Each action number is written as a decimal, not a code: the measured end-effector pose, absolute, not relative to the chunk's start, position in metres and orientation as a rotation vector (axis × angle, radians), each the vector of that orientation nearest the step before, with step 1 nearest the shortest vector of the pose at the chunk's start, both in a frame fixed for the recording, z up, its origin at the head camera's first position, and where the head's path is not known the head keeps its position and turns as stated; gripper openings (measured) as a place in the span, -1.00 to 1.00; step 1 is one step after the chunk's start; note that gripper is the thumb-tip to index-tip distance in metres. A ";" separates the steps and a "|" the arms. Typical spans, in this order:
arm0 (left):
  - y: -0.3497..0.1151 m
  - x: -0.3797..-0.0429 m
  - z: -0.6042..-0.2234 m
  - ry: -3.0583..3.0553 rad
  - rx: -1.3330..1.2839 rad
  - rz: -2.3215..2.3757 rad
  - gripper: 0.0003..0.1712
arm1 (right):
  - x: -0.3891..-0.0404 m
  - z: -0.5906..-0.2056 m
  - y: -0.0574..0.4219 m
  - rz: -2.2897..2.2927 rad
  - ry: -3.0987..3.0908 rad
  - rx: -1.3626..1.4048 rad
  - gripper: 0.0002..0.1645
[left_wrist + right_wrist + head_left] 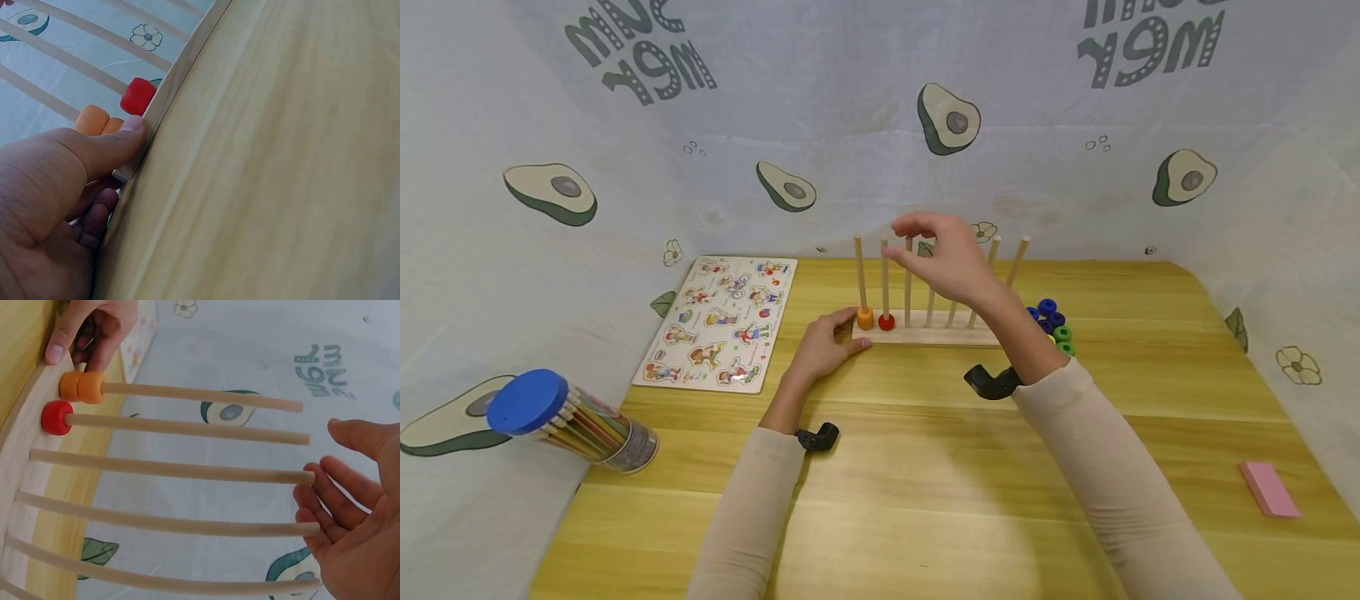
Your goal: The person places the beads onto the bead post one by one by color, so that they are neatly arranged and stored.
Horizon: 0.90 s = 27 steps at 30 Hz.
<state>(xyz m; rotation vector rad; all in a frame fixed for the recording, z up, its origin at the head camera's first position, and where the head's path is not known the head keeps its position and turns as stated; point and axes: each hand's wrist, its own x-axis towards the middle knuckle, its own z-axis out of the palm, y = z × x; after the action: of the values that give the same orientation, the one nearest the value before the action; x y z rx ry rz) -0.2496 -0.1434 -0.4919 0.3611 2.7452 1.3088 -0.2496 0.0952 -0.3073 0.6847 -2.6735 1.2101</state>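
Observation:
A wooden peg rack (925, 337) with several upright pegs stands on the table. Two orange beads (82, 387) sit stacked at the foot of its leftmost peg, and a single red bead (57, 417) is at the bottom of the second. My left hand (822, 348) grips the left end of the rack's base, thumb on the front edge and fingers around the end. My right hand (946, 260) is raised at the peg tops, its fingers loosely bent, with nothing between thumb and fingers. In the head view it hides parts of the middle pegs.
Loose blue, green and yellow beads (1063, 333) lie by the rack's right end, partly behind my right forearm. A picture puzzle board (718, 325) lies at left, near a blue-lidded tub of pencils (580, 421). A pink block (1270, 489) is at far right.

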 end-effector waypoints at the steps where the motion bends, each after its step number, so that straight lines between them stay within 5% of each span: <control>1: -0.143 -0.249 -0.492 2.744 0.361 1.308 -0.22 | -0.247 -0.306 0.098 1.209 -2.659 0.685 -0.51; 27: -0.142 -0.247 -0.491 2.738 0.334 1.301 -0.18 | -0.190 -0.338 0.230 1.187 -2.561 0.345 -0.58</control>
<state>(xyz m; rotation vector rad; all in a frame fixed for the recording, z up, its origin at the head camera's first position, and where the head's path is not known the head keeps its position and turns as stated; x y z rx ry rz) -0.2468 -0.1421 -0.4908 0.3342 2.7379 1.3013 -0.1904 0.2299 -0.3379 0.3454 -2.5608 1.1870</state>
